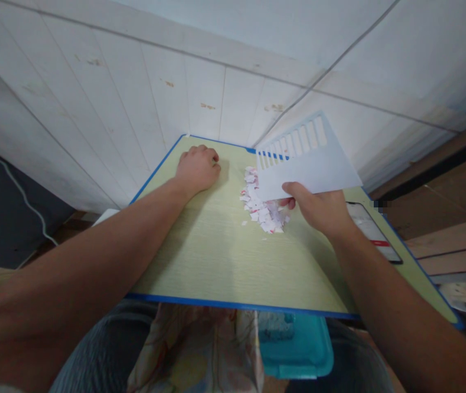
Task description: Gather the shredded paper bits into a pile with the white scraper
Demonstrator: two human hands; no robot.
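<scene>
My right hand pinches the lower edge of a stiff white sheet, thumb on top. A row of slots runs along the sheet's upper edge, graded in width; whether it is card or plastic I cannot tell. The sheet is tilted above a heap of small torn paper scraps, white with pink and red marks, and hides part of it. To the heap's left, my left hand rests on the tabletop with fingers curled. Whatever those fingers may hold is hidden.
The pale yellow-green table has a blue rim and stands against a white panelled wall. A phone lies by my right forearm. Below the front edge are a patterned cloth and a turquoise plastic container. A cable runs down the wall.
</scene>
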